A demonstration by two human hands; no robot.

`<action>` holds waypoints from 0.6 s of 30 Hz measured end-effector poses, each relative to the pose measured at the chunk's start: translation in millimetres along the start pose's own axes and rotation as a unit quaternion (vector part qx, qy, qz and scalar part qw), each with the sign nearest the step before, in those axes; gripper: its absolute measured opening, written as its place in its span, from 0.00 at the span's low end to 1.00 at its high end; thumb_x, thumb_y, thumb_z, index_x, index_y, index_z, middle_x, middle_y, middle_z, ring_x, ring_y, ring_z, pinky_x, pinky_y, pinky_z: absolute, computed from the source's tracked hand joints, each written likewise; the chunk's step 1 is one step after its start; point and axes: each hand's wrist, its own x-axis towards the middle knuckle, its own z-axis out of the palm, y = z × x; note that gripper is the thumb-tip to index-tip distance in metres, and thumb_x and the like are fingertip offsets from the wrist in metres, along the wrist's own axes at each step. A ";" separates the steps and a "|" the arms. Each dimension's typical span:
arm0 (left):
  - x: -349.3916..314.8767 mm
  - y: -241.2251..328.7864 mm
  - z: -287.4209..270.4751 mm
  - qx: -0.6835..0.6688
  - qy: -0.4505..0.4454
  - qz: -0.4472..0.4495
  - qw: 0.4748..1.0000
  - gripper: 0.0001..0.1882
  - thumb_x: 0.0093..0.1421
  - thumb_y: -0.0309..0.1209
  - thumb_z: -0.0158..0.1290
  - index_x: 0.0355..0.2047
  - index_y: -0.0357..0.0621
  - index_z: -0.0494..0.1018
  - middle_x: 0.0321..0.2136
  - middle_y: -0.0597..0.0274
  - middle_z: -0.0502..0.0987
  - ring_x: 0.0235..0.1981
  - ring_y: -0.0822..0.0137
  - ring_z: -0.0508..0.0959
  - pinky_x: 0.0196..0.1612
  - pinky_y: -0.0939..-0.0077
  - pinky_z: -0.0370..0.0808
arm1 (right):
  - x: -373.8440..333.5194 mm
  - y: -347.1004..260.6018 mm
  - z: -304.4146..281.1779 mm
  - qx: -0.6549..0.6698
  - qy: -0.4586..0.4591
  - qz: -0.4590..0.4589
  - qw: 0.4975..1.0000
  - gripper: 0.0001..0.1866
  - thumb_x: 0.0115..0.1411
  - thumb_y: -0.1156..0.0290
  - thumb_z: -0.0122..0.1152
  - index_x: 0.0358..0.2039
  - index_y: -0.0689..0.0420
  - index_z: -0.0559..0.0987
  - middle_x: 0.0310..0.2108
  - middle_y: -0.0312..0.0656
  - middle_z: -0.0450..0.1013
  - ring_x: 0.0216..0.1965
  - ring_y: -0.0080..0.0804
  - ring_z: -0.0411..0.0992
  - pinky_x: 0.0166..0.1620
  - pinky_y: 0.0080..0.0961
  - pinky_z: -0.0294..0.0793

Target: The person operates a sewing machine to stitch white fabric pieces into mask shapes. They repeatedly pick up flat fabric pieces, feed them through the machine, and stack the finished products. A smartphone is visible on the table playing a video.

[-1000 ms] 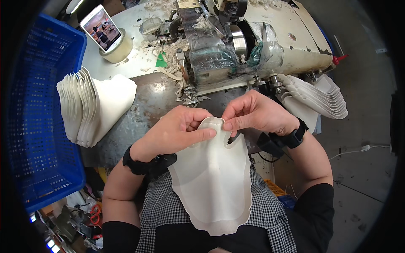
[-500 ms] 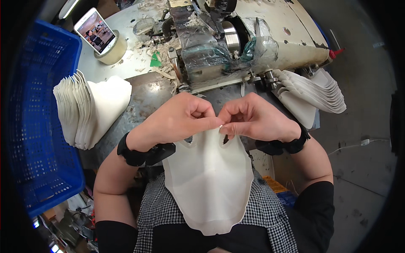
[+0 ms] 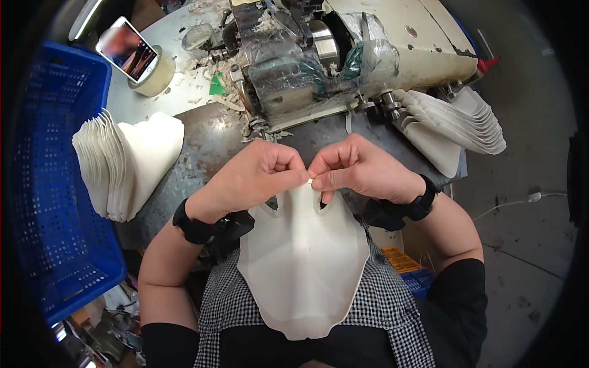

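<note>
A cream-white shaped piece [image 3: 302, 264], like a shoe-upper cutout in leather or similar sheet, hangs in front of my checked apron. It has an opening near each side of its narrow top and a wavy lower edge. My left hand [image 3: 257, 178] pinches the top edge between thumb and fingers. Right beside it, my right hand [image 3: 365, 175] grips the same edge, fingertips almost touching the left ones. A tiny white end shows between the two thumbs. The fingers partly cover the top of the piece.
A machine [image 3: 294, 80] wrapped in clear plastic stands ahead on the metal worktop [image 3: 211, 138], scraps around it. Stacked white pieces lie left [image 3: 110, 165] and right [image 3: 454, 132]. A phone [image 3: 129, 52] leans on a tape roll [image 3: 156, 76]. A blue crate [image 3: 61, 257] stands far left.
Both hands, still pinching the top edge, have shifted slightly left in the picture with the upper part of the piece. The view has tilted a little, and the phone's screen picture has changed.
</note>
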 end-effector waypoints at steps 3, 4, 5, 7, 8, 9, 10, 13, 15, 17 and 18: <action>-2.7 5.7 -1.0 -0.004 0.005 -0.014 1.000 0.08 0.61 0.29 0.52 0.26 0.38 0.73 0.21 0.78 0.68 0.23 0.86 0.63 0.26 0.87 0.59 | -1.8 -1.1 -0.1 -0.004 -0.002 -0.024 1.000 0.05 0.57 0.76 0.61 0.32 0.64 0.80 0.25 0.33 0.76 0.25 0.16 0.74 0.32 0.13 0.70; -3.9 5.3 -1.4 -0.001 0.001 0.000 1.000 0.08 0.61 0.29 0.52 0.27 0.38 0.73 0.21 0.78 0.68 0.24 0.86 0.63 0.26 0.87 0.59 | -3.9 -3.2 -0.1 -0.013 -0.001 -0.028 1.000 0.05 0.57 0.76 0.61 0.32 0.64 0.80 0.25 0.33 0.76 0.25 0.16 0.74 0.32 0.13 0.70; -5.3 4.6 -1.8 0.001 -0.005 0.014 1.000 0.08 0.62 0.30 0.52 0.28 0.38 0.73 0.22 0.78 0.69 0.24 0.86 0.63 0.27 0.88 0.59 | -5.7 -4.3 -0.1 -0.022 0.002 -0.031 0.999 0.05 0.57 0.75 0.61 0.33 0.64 0.81 0.25 0.33 0.76 0.25 0.16 0.74 0.32 0.13 0.70; -7.0 4.7 -3.1 0.002 -0.011 0.032 0.999 0.08 0.62 0.31 0.52 0.29 0.38 0.73 0.23 0.77 0.69 0.25 0.85 0.63 0.27 0.88 0.60 | -6.2 -5.1 0.7 -0.006 0.001 -0.037 0.999 0.06 0.56 0.75 0.62 0.33 0.64 0.81 0.25 0.33 0.76 0.25 0.16 0.74 0.32 0.13 0.71; -8.1 5.6 -3.4 -0.001 -0.011 0.036 0.999 0.08 0.63 0.31 0.52 0.30 0.38 0.73 0.24 0.77 0.69 0.25 0.85 0.64 0.28 0.88 0.60 | -6.3 -4.7 1.6 0.003 0.001 -0.040 0.999 0.06 0.56 0.75 0.62 0.33 0.64 0.81 0.25 0.34 0.76 0.25 0.16 0.74 0.32 0.13 0.71; -8.9 5.8 -3.4 -0.004 -0.012 0.040 0.999 0.09 0.63 0.31 0.52 0.31 0.38 0.73 0.24 0.77 0.69 0.26 0.85 0.64 0.28 0.88 0.60 | -5.8 -4.2 1.9 0.000 0.001 -0.043 0.999 0.06 0.56 0.75 0.62 0.33 0.64 0.81 0.26 0.34 0.76 0.25 0.16 0.74 0.32 0.13 0.71; -9.2 4.9 -3.2 -0.006 -0.010 0.044 0.999 0.09 0.63 0.31 0.52 0.31 0.38 0.73 0.24 0.76 0.70 0.25 0.85 0.64 0.28 0.88 0.61 | -4.7 -3.6 1.8 -0.002 0.001 -0.046 0.999 0.06 0.57 0.75 0.62 0.33 0.64 0.81 0.26 0.34 0.77 0.26 0.16 0.74 0.33 0.13 0.71; -8.1 3.1 -2.5 -0.013 -0.008 0.051 0.999 0.09 0.64 0.31 0.51 0.31 0.37 0.74 0.24 0.76 0.70 0.25 0.85 0.64 0.27 0.88 0.62 | -3.5 -3.2 2.4 -0.007 0.002 -0.043 0.999 0.06 0.57 0.75 0.61 0.33 0.64 0.80 0.26 0.34 0.77 0.26 0.17 0.74 0.33 0.13 0.72; -7.3 0.7 -3.0 -0.020 -0.008 0.045 0.999 0.09 0.63 0.31 0.52 0.32 0.37 0.74 0.24 0.75 0.71 0.25 0.85 0.65 0.28 0.88 0.62 | -1.6 -1.0 2.3 -0.001 -0.002 -0.042 0.999 0.06 0.58 0.75 0.60 0.33 0.64 0.80 0.27 0.34 0.77 0.25 0.17 0.74 0.33 0.13 0.72; -4.8 -5.7 -5.2 -0.022 0.002 0.047 0.999 0.08 0.63 0.31 0.52 0.32 0.37 0.74 0.25 0.75 0.72 0.26 0.85 0.66 0.29 0.88 0.64 | -0.5 0.3 2.0 0.012 -0.007 -0.050 0.999 0.06 0.58 0.74 0.59 0.34 0.64 0.80 0.27 0.34 0.76 0.26 0.17 0.74 0.33 0.14 0.72; -4.6 -7.9 -5.4 -0.022 0.006 0.049 0.999 0.08 0.63 0.31 0.52 0.32 0.37 0.74 0.25 0.75 0.72 0.26 0.85 0.66 0.29 0.87 0.64 | -1.0 0.5 2.7 0.008 -0.005 -0.050 0.999 0.07 0.59 0.74 0.59 0.34 0.64 0.80 0.27 0.34 0.76 0.26 0.17 0.74 0.33 0.14 0.72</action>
